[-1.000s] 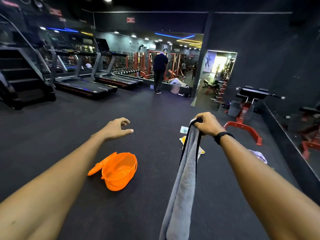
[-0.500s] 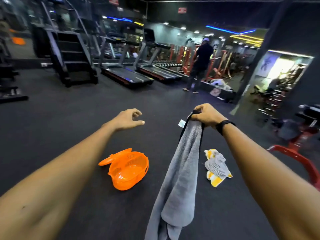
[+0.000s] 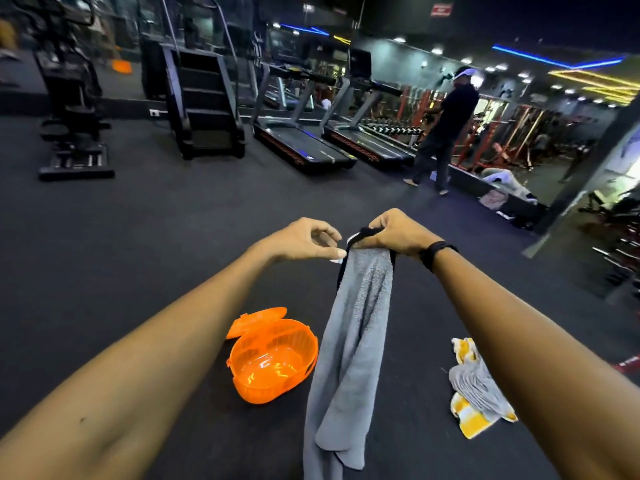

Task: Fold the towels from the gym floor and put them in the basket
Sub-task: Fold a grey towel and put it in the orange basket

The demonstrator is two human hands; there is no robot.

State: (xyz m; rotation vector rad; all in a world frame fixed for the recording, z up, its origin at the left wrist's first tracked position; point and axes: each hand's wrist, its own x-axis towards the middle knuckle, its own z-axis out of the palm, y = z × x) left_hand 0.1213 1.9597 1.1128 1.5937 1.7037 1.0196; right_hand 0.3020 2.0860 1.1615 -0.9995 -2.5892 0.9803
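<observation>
Your forearms are bare, with no sleeves in view. You wear a black band (image 3: 437, 253) on your right wrist, just behind the right hand (image 3: 393, 233).

Basket (image 3: 273, 362) mouth open & unblocked; gray towel (image 3: 353, 341) hangs just beside rim.

The basket (image 3: 273, 362) sits on the floor (image 3: 173, 237), lid hinged open at its far left side. The hanging towel (image 3: 349, 341) is just right of the basket, held above the floor. A towel heap (image 3: 478, 389), apparently two towels, lies further right. The treadmills (image 3: 311, 147) stand behind, near the far edge.
</observation>
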